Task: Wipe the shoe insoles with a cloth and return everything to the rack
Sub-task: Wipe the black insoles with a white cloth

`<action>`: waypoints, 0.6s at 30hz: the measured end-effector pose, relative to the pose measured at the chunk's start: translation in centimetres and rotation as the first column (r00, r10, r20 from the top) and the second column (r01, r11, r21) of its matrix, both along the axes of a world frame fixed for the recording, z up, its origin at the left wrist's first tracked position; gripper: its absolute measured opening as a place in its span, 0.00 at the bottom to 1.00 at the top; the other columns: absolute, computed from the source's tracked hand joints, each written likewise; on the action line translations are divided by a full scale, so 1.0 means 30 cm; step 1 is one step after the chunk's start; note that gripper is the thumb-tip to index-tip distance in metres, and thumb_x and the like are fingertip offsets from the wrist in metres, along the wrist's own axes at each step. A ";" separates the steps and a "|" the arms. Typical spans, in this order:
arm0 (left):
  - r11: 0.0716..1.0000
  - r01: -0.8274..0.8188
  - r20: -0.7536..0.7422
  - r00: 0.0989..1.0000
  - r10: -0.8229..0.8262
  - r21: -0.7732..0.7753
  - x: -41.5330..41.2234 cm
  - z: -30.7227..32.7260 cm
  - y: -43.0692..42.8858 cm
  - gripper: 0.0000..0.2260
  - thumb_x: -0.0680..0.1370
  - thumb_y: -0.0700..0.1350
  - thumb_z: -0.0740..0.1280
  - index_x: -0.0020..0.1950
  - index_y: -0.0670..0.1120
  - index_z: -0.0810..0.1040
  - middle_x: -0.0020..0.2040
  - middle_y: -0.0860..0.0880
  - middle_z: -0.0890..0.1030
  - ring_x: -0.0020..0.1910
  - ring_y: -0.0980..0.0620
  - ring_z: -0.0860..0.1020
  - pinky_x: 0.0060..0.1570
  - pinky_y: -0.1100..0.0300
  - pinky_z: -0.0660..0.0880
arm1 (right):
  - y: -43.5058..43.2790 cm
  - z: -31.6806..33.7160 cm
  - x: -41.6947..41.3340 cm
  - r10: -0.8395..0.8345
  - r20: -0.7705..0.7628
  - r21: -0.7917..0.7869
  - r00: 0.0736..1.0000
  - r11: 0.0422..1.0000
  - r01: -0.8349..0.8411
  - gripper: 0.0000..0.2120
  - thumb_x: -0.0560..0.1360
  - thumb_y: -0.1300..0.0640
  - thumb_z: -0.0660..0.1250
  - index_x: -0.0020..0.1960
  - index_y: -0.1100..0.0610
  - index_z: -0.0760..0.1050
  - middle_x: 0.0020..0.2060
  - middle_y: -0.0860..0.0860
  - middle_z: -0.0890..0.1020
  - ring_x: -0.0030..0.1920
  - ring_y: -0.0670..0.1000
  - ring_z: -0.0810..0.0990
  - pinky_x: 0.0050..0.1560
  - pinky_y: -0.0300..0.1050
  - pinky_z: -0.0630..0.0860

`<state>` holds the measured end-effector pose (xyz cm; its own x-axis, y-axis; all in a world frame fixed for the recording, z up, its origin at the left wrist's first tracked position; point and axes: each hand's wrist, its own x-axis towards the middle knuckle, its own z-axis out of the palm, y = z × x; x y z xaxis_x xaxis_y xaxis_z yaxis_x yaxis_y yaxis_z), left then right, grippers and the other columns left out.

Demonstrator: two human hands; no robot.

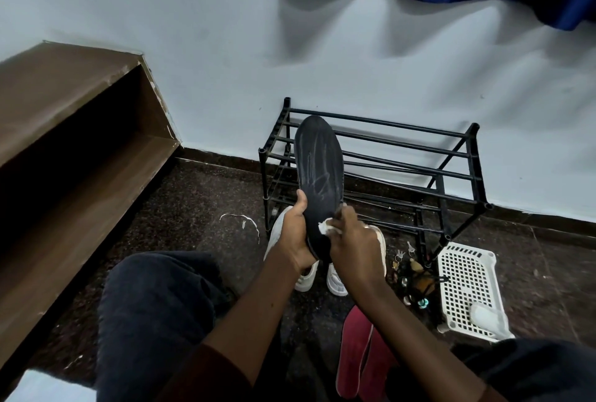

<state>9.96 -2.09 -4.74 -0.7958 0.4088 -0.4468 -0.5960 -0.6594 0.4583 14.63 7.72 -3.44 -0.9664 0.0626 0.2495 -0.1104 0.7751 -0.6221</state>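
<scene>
**Insole (319, 169) wiping in progress; rack (264, 176) is standing without shoes or insoles**

Black insole is being held upright above the floor, in front of the rack's left end, toe end pointing up. The left hand (295, 234) is gripping its lower left edge, fingers curled behind and thumb lying across the front face. The right hand (353, 240) is pinching a small white cloth (326, 227) and pressing it against the insole's lower right edge, near the heel. Both hands are therefore working at the heel end, while the toe end is projecting free above them.

Pale streaks are showing across the middle of the insole. Whether these are dust or wipe marks cannot be told.

Progress, as a judgement: the task appears to be at the wiping stage, with the return stage not begun. A pair of white shoes (304, 277) is sitting on the floor directly beneath the hands, just in front of the rack. Two red insoles (354, 350) are lying on the floor nearer the person, under the right forearm. Whether they have been wiped cannot be told.

A white perforated basket (464, 285) is lying by the rack's right front leg, with keys (403, 256) and small oddments beside it.
</scene>
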 end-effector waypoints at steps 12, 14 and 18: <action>1.000 0.011 0.016 1.000 -0.010 -0.027 0.038 0.023 0.026 0.31 0.80 0.63 0.49 0.51 0.44 0.85 0.53 0.43 0.83 0.51 0.47 0.81 0.62 0.53 0.71 | 0.050 0.053 -0.165 -0.139 -0.091 0.035 0.986 0.989 0.143 0.09 0.74 0.67 0.60 0.55 0.63 0.69 0.42 0.62 0.81 0.43 0.61 0.78 0.40 0.52 0.75; 0.999 -0.005 0.018 1.000 0.006 -0.038 0.040 0.014 0.025 0.30 0.80 0.62 0.50 0.49 0.44 0.85 0.51 0.44 0.84 0.49 0.48 0.82 0.60 0.55 0.72 | 0.063 0.063 -0.201 -0.148 -0.098 0.018 0.984 0.989 0.150 0.10 0.73 0.68 0.61 0.54 0.64 0.69 0.41 0.63 0.81 0.43 0.62 0.79 0.39 0.54 0.76; 0.999 -0.011 0.029 0.999 0.013 -0.052 0.036 0.011 0.022 0.30 0.80 0.62 0.51 0.50 0.43 0.85 0.53 0.43 0.82 0.53 0.46 0.79 0.64 0.53 0.68 | 0.070 0.059 -0.194 -0.081 -0.089 0.057 0.993 0.995 0.086 0.10 0.72 0.69 0.61 0.53 0.63 0.70 0.41 0.63 0.80 0.43 0.62 0.78 0.39 0.54 0.76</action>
<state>11.05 -1.43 -4.41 -0.7866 0.3747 -0.4907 -0.6019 -0.6424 0.4743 8.81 9.83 -1.67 -0.9330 0.1242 0.3379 -0.0953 0.8199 -0.5645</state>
